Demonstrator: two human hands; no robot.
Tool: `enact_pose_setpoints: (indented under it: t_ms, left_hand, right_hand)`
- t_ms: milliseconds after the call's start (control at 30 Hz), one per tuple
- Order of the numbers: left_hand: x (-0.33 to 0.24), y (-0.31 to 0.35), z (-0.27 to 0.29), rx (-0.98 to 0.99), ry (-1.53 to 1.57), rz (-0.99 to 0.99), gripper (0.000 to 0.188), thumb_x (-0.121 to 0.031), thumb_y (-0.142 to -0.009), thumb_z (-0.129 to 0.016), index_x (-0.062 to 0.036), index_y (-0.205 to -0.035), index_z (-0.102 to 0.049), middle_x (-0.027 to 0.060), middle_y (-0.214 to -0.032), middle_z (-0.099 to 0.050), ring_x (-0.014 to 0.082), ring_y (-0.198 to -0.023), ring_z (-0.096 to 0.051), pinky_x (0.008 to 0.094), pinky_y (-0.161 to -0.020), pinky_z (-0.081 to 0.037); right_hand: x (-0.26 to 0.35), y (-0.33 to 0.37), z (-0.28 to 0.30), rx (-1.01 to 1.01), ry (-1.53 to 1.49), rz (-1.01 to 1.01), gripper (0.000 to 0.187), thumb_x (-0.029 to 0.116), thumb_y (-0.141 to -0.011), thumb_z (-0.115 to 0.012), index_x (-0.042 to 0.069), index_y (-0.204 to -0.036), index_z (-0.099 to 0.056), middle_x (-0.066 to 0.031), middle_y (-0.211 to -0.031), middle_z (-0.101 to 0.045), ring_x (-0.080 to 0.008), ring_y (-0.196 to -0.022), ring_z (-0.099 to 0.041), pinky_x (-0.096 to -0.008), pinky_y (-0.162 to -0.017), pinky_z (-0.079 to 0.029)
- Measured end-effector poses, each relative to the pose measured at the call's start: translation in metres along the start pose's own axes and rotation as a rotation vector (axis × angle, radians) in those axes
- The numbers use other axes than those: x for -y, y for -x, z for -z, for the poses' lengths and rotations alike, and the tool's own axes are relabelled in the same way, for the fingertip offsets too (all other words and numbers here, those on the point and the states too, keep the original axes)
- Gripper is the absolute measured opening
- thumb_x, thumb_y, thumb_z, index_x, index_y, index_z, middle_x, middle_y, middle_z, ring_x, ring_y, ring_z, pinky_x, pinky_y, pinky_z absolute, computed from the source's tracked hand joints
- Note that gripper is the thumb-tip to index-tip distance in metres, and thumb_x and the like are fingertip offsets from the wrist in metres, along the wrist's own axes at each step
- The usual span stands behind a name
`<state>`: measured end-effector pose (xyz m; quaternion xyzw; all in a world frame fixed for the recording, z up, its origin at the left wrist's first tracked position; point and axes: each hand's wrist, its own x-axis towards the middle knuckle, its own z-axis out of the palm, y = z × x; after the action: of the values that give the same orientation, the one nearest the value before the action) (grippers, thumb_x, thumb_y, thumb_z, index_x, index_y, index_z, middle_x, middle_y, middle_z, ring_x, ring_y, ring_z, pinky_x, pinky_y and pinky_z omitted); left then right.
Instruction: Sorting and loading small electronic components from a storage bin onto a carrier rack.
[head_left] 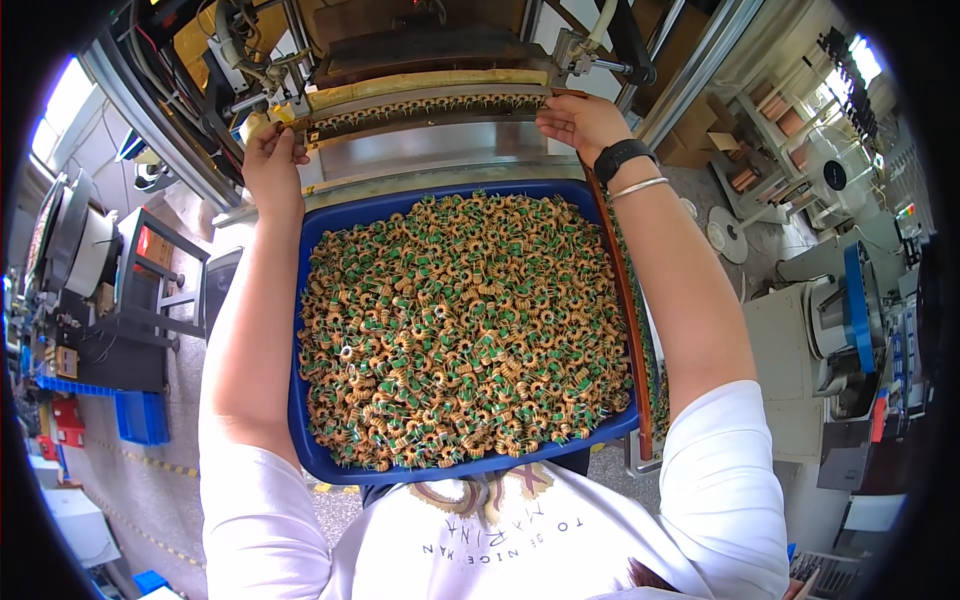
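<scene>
Both arms stretch forward to a long narrow rack [420, 124] carrying a row of small copper-wound ring coils. My left hand [274, 160] pinches its left end between thumb and fingers. At the other end my right hand [585, 124], below a black wristband and a metal bangle, has its fingers closed around the rack's end. Between my forearms sits a blue tray [297, 400] heaped with several layers of green-and-copper coils [465, 320]. Along the tray's right side lies a second, reddish-brown rack [633, 360], with coils beside it.
Behind the held rack stands a machine with a dark plate [420, 55], hoses and metal posts [690, 80]. A metal ledge [440, 155] runs just in front of it. A black frame stand [165, 270] is at the left, cardboard boxes [690, 135] at the right.
</scene>
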<state>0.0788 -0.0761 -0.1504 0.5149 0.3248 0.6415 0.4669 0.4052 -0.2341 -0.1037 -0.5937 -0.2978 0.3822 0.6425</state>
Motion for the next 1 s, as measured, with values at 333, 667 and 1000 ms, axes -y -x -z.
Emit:
enact_pose_setpoints:
  t_ms: [333,667,1000]
  left_hand:
    - [0.002,0.001,0.002,0.01,-0.027,-0.015,0.023,-0.006,-0.09,-0.055,0.0078,-0.107,-0.05,0.0106,-0.082,-0.062,0.012,-0.063,-0.055,0.0238,-0.054,-0.045]
    - [0.002,-0.001,0.004,0.014,-0.01,-0.021,0.022,-0.006,-0.089,-0.056,0.0078,-0.106,-0.052,0.0091,-0.081,-0.061,0.0105,-0.063,-0.054,0.0228,-0.052,-0.045]
    - [-0.003,0.005,-0.001,-0.002,-0.029,-0.017,0.021,-0.004,-0.088,-0.057,0.0059,-0.105,-0.052,0.0085,-0.081,-0.061,0.0103,-0.062,-0.054,0.0224,-0.052,-0.045]
  right_hand:
    - [-0.002,0.002,-0.027,0.025,-0.266,-0.155,0.019,0.004,-0.088,-0.053,-0.006,-0.102,-0.045,-0.0246,-0.097,-0.059,-0.0343,-0.092,-0.062,-0.041,-0.079,-0.056]
    - [-0.009,0.0,-0.032,-0.042,-0.199,-0.063,0.018,0.006,-0.086,-0.058,-0.009,-0.095,-0.056,-0.0178,-0.089,-0.063,-0.0284,-0.079,-0.065,-0.0356,-0.071,-0.057]
    - [0.001,0.014,-0.022,0.001,-0.174,-0.089,0.023,0.005,-0.086,-0.058,-0.011,-0.102,-0.053,-0.0207,-0.091,-0.062,-0.0301,-0.08,-0.065,-0.0367,-0.073,-0.057]
